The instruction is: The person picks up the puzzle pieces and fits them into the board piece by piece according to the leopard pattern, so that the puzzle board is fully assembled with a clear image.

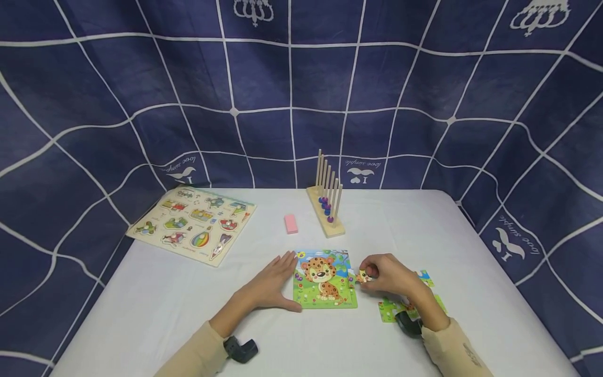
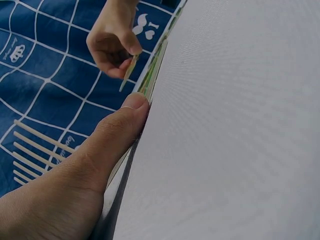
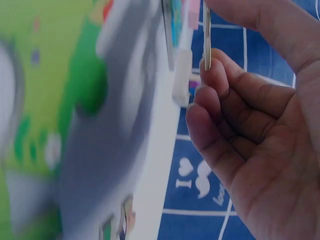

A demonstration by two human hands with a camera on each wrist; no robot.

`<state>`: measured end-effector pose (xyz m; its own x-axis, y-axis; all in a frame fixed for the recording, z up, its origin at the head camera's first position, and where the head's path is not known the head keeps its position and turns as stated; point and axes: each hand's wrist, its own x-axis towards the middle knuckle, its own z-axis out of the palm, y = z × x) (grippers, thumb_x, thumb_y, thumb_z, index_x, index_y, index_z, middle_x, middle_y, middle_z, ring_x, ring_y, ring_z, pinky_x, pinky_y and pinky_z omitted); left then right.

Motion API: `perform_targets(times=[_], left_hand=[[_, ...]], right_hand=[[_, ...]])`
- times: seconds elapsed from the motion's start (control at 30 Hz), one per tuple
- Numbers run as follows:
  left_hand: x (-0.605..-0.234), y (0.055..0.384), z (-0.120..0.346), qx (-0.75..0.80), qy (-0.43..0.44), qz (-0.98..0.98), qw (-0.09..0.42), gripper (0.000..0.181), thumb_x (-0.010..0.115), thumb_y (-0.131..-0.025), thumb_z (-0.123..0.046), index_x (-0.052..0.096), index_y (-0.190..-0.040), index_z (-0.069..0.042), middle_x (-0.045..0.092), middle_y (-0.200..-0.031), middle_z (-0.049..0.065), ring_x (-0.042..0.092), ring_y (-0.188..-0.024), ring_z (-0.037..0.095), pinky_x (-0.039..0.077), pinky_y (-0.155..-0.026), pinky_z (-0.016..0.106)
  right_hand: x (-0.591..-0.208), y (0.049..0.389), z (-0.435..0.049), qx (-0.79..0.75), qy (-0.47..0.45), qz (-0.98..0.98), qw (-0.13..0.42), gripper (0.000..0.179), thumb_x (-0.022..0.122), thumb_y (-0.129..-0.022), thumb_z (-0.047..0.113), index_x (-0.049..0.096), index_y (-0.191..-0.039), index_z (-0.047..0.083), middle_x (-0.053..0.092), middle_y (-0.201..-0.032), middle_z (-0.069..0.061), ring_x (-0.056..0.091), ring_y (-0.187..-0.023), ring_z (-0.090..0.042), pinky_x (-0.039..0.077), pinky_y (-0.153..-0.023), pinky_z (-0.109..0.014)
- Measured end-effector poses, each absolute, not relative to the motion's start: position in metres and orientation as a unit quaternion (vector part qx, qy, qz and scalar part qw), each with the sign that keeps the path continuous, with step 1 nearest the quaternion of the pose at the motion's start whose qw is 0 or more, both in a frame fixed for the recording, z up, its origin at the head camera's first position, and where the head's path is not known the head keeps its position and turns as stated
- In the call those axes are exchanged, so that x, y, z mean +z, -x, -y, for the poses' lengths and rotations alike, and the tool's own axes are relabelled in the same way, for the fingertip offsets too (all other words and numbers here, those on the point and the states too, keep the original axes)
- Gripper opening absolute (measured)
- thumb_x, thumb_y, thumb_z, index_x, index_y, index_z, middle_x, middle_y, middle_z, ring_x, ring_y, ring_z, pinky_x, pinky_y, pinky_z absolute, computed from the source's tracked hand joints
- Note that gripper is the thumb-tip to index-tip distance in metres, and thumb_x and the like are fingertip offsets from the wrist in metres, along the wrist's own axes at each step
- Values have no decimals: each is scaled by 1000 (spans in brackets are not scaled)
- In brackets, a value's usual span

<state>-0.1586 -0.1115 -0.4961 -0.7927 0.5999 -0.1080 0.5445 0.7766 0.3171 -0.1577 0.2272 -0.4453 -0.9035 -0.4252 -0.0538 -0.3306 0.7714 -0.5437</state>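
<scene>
A square leopard jigsaw puzzle lies on the white table, its picture showing a spotted cub on green grass. Along its left side rests my left hand, with fingers at the upper corner and the thumb against the lower one. Just off the puzzle's right edge, my right hand pinches a small jigsaw piece between thumb and fingers. The right wrist view shows that piece edge-on, raised above the table. Partly hidden beneath the right forearm are several loose jigsaw pieces.
A wooden peg stand with several upright rods and purple and blue beads stands behind the puzzle. Left of it lies a pink block. A vehicle picture board is at the back left. Dark blue checked cloth hangs behind the table.
</scene>
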Motion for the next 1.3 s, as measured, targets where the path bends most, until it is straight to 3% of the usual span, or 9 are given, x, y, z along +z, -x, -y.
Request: perform_targets(times=[1.3], left_hand=[[-498, 159, 113, 142, -312, -935, 93, 130, 59, -65, -87, 19, -155, -3, 11, -164, 12, 9, -153, 23, 12, -126, 42]], right_hand=[[-450, 172, -142, -268, 266, -921, 97, 30, 85, -69, 26, 69, -90, 12, 58, -70, 7, 48, -64, -6, 42, -58, -20]])
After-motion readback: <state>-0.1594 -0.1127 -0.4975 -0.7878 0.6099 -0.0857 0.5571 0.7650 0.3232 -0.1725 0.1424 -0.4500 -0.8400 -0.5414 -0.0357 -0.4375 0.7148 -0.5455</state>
